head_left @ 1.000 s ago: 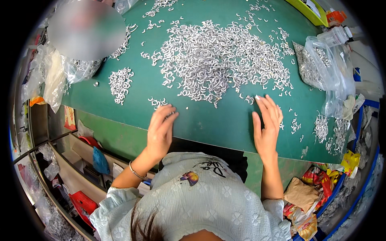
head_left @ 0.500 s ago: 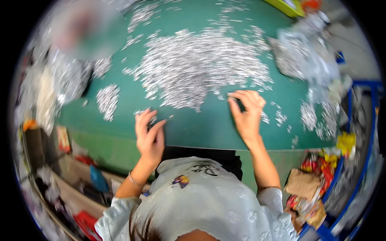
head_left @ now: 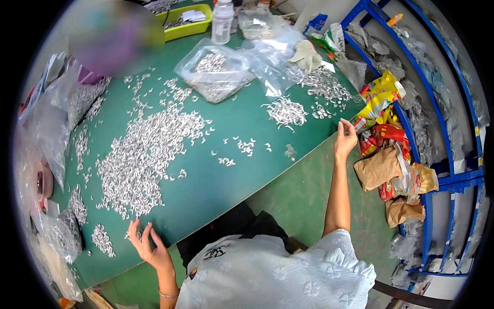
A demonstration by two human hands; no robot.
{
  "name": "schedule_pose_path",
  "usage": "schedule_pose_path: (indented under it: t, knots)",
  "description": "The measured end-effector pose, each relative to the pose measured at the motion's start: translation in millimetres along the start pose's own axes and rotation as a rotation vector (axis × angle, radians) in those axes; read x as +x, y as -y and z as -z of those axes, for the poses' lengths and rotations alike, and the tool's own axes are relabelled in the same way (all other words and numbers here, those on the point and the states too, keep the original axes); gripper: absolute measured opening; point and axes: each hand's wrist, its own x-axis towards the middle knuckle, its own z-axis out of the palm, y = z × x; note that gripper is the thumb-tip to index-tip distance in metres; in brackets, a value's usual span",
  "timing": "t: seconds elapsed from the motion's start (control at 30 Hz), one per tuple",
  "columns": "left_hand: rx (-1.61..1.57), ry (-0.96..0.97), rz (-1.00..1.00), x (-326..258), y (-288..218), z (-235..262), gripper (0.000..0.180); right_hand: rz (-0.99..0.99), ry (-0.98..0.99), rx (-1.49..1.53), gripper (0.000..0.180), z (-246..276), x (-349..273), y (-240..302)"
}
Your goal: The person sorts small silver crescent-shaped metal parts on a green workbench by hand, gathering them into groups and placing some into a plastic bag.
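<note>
A broad heap of small, silvery, crescent-shaped metal pieces (head_left: 141, 159) spreads over the green table (head_left: 226, 180). At the near side of that heap is my left hand (head_left: 150, 248), fingers apart, beside a few pieces (head_left: 133, 235) lying partly behind them. My right hand (head_left: 346, 139) is at the table's right edge, thumb and fingers pinched together; anything between the fingertips is too small to make out. The closest things to it are a separate pile of crescents (head_left: 286, 112) and a looser scatter of pieces (head_left: 327, 85). Small groups (head_left: 246, 147) lie between my hands.
A clear bag of pieces (head_left: 213, 77), a white bottle (head_left: 222, 23) and a yellow-green tray (head_left: 190, 27) stand along the far side. Plastic bags (head_left: 49, 118) crowd the left. Blue shelving (head_left: 411, 121) and a brown paper bag (head_left: 378, 167) are at right. A blurred person is upper left.
The view has turned to the right. My right hand has gone from beside the main heap to the table's right edge. My left hand stays near the front edge, fingers spread.
</note>
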Motion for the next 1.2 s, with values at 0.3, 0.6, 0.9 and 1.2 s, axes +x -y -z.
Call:
schedule_pose_path:
  t: [0.3,0.6,0.9,1.2]
  knots:
    - [0.054,0.069,0.025,5.1,-6.0,-16.5,0.023,0.082,0.064,-0.170,0.022,-24.5,68.7,-51.1]
    - [0.047,0.135,0.092,13.9,-5.9,-29.9,0.040,0.010,-0.129,0.072,0.016,-14.3,47.8,-55.0]
    - [0.288,0.332,0.144,36.4,10.9,-41.6,0.050,0.558,0.870,0.428,0.018,-53.6,-99.1,203.5]
    - [0.020,0.550,-0.036,32.1,-16.3,-21.3,0.050,0.878,1.441,0.324,0.050,-55.5,-209.5,281.0]
